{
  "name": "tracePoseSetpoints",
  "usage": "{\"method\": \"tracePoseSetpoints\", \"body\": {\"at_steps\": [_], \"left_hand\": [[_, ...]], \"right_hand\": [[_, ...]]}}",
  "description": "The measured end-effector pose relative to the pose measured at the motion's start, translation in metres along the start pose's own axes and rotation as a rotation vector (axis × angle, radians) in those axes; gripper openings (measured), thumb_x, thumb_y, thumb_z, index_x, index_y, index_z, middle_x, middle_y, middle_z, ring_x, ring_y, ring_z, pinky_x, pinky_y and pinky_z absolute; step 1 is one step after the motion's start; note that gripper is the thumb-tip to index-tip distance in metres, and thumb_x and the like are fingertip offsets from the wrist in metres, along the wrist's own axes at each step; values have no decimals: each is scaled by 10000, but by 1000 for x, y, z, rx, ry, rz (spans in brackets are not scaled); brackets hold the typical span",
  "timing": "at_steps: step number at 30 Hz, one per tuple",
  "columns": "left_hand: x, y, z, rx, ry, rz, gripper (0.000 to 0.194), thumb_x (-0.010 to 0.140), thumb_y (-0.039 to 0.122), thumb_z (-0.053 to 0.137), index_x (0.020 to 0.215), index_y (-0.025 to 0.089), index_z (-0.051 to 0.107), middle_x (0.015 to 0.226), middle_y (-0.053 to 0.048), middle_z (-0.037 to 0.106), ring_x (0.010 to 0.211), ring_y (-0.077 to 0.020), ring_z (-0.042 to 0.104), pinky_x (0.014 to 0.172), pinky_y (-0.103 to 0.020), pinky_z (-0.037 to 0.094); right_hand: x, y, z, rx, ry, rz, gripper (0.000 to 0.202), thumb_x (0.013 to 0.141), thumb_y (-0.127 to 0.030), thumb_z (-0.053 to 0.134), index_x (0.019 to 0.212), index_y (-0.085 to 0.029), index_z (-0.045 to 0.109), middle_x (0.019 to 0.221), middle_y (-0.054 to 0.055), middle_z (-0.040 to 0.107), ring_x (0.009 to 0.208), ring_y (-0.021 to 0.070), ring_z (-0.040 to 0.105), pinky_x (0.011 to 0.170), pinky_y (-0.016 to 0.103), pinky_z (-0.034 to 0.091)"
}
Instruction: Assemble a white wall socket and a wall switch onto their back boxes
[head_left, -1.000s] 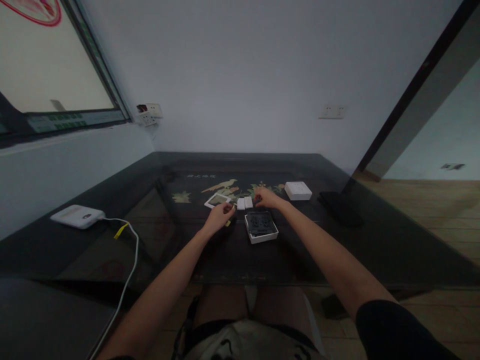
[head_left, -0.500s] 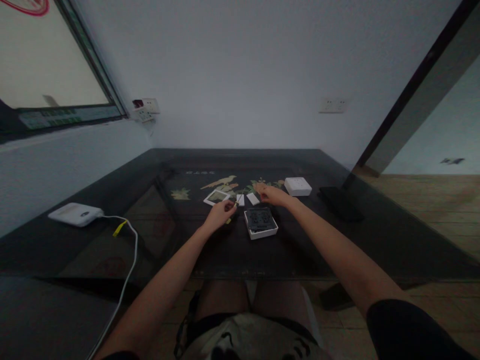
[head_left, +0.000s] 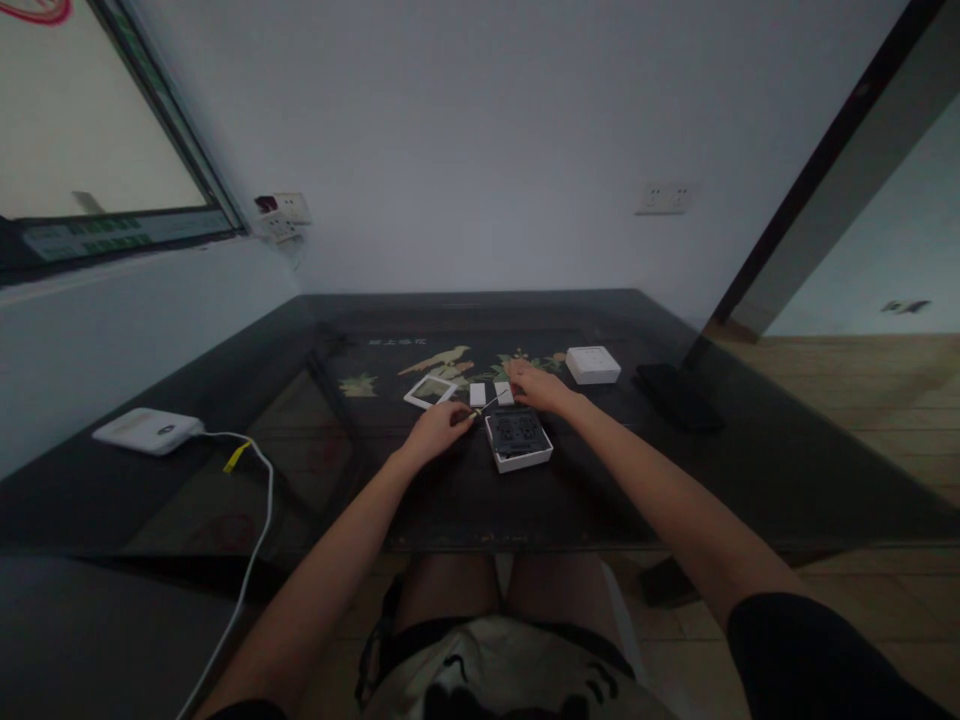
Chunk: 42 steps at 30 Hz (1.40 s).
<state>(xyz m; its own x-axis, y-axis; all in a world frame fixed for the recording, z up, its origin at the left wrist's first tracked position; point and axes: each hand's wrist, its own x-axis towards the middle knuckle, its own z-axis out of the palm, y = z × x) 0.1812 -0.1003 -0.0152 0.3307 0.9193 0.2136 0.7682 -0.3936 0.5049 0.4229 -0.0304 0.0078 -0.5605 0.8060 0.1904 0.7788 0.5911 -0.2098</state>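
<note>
My left hand (head_left: 439, 430) is closed round a thin screwdriver (head_left: 493, 402), its metal shaft pointing up and right across two small white rectangular pieces. At the edge of the right white rectangular piece (head_left: 502, 392), the bent fingers of my right hand (head_left: 537, 387) touch it; their grip is partly hidden. Beside it lies the left white rectangular piece (head_left: 478, 394). A square white frame (head_left: 429, 391) rests flat just beyond my left hand. Nearer to me, between my forearms, sits a white-rimmed switch box (head_left: 519, 437) with its dark inside facing up.
A white socket unit (head_left: 592, 365) lies beyond my right wrist, with a flat black object (head_left: 679, 397) farther right. On the left is a white device (head_left: 150, 430) with a white cable (head_left: 262, 520) hanging over the front edge of the dark table (head_left: 480, 520).
The screwdriver has swung from steep to a flatter angle, its tip now farther right. The right white piece, slanted before, is now straight and parallel to the left one.
</note>
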Motion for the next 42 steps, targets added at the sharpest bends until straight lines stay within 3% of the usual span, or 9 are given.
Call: {"method": "tracePoseSetpoints", "body": {"at_steps": [6,12,15,20,24,33,42], "left_hand": [[-2,3,-8,21,-45,66,264,836,328,549,1004,185,695,958,-78,694,859,-220,621,758,-301,459],[-1,1,-6,32,-22,113,206,818,257,590,984,185,689,978,-83,668,945,-234,598,862,-352,457],[-2,6,-6,53,63,149,219,810,244,609,1012,185,668,1003,-88,636,991,-244,574,899,-387,454],[-8,27,-6,-3,162,258,234,881,266,522,1081,200,625,1045,-78,620,1040,-231,553,938,-395,443],[-10,36,-1,-94,100,314,293,890,308,519,1155,201,581,1099,-83,620,1059,-223,563,953,-390,447],[-9,32,6,-103,40,319,322,885,306,525,1176,181,579,1142,-95,635,1087,-223,574,974,-389,446],[-10,34,6,-75,3,314,405,885,383,524,1242,193,546,1193,-101,625,1105,-230,574,981,-399,442]], "right_hand": [[0,-2,-2,-27,-49,54,21,783,-169,656,801,-172,666,950,120,668,961,278,617,804,401,481],[-24,-4,-13,87,33,68,130,870,-238,562,911,-173,666,914,73,682,863,204,630,781,339,482],[-51,-13,-15,331,135,-7,184,850,-284,598,985,-176,660,997,78,669,919,200,622,790,328,491],[-82,-29,-9,522,105,-122,499,739,-362,728,1188,-195,587,1193,103,602,1121,236,560,958,392,440],[-84,-29,-4,555,89,-124,552,723,-390,739,1220,-213,575,1207,104,602,1137,246,556,995,427,416],[-85,-29,-3,481,43,-183,713,650,-454,783,1286,-238,545,1310,127,530,1239,293,470,1050,489,352],[-84,-33,-9,403,97,-192,564,721,-383,736,1225,-191,571,1210,126,614,1141,264,556,982,442,421]]}}
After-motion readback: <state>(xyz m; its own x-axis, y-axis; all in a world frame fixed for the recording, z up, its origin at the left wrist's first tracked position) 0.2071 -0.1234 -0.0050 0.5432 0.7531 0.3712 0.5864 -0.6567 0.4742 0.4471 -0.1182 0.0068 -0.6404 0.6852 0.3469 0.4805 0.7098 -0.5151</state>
